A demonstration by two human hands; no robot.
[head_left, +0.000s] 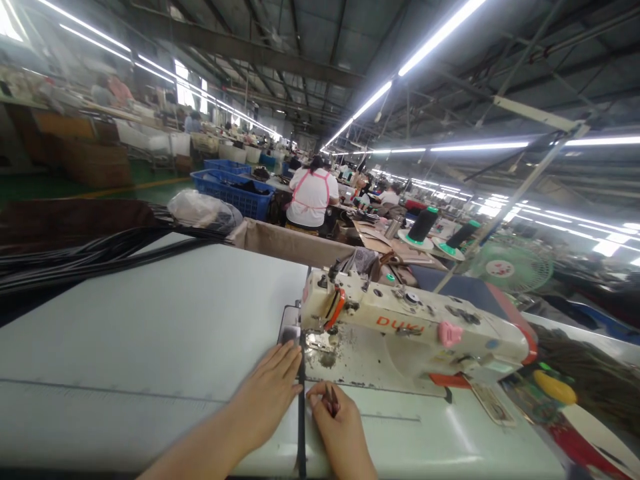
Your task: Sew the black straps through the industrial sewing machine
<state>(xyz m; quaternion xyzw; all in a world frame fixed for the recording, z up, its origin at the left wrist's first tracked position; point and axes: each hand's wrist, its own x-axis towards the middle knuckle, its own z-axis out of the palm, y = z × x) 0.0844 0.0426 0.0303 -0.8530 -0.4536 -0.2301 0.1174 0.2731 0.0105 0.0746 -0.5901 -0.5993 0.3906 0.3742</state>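
A long narrow black strip (301, 427) runs from the table's front edge up to the needle area of a cream sewing machine (400, 313). My left hand (267, 383) lies flat beside the strip, fingers stretched forward, the fingertips at its edge near the presser foot. Just right of the strip, my right hand (337, 417) is closed around a small dark pointed tool (330, 395), whose exact kind I cannot make out. Its thumb and index finger come together close to the strip's right edge. The presser foot is partly hidden by the machine head.
A bundle of black strips (100, 257) lies across the table's far left. Behind the table stand a tan bin (300, 243) and a blue crate (235, 197). Thread cones (423, 225) and a green fan (515, 263) are beyond the machine. Another person (311, 193) sits ahead, facing away.
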